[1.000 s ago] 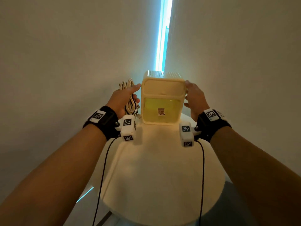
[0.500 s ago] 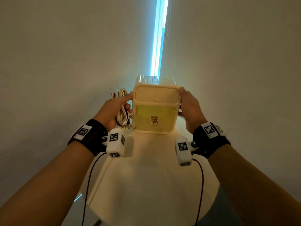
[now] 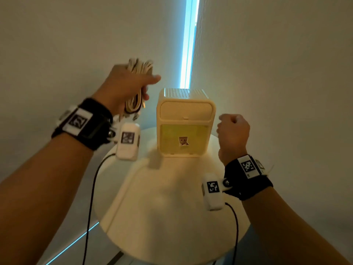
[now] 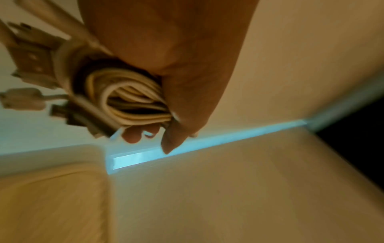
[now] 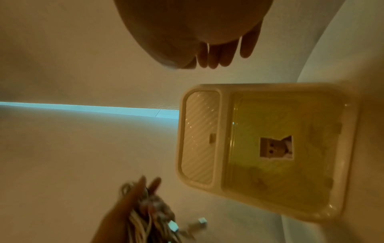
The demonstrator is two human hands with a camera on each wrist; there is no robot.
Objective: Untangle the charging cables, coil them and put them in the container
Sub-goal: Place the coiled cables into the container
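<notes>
The untangling and coiling look done: the left hand [image 3: 124, 87] has its fingers wrapped around a bundle of charging cables [image 3: 137, 88], looped into one tight coil with the plug ends dangling loose below the palm, as the left wrist view shows. That bundle is held in the air, up and to the left of the container [image 3: 184, 121], apart from it. The container stands near the far edge of the round table [image 3: 172, 217], and its lid [image 3: 186, 110] appears closed. The right hand [image 3: 232, 134] hangs just beside the container's right wall, fingers loosely curled and holding nothing. What seems left is opening the lid, dropping the coil inside and closing it.
</notes>
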